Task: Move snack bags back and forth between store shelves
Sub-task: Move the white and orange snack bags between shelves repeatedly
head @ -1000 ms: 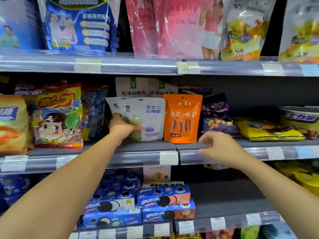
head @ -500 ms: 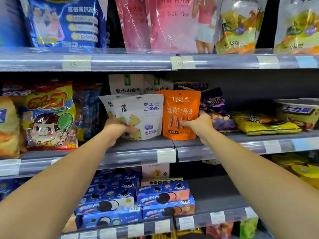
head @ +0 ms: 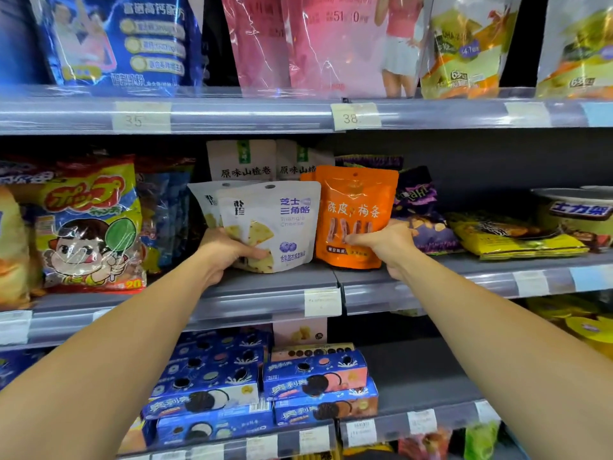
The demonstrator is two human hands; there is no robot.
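Observation:
A white cheese snack bag (head: 285, 220) stands on the middle shelf (head: 282, 293), with a second white bag partly hidden behind it. My left hand (head: 225, 250) grips its lower left corner, thumb across the front. Right beside it stands an orange plum-strip bag (head: 356, 207). My right hand (head: 384, 244) pinches the orange bag's lower right part, fingers on its front. Both bags are upright and look to rest on the shelf.
White boxes (head: 242, 161) stand behind the two bags. A yellow lollipop bag (head: 89, 224) is at the left, purple (head: 421, 210) and yellow bags (head: 514, 237) at the right. Large pouches fill the top shelf (head: 232, 114). Blue cookie boxes (head: 315, 383) sit on the shelf below.
My right hand rose from the shelf edge and took hold of the orange bag. My left hand kept its grip on the white bag, which shifted slightly right.

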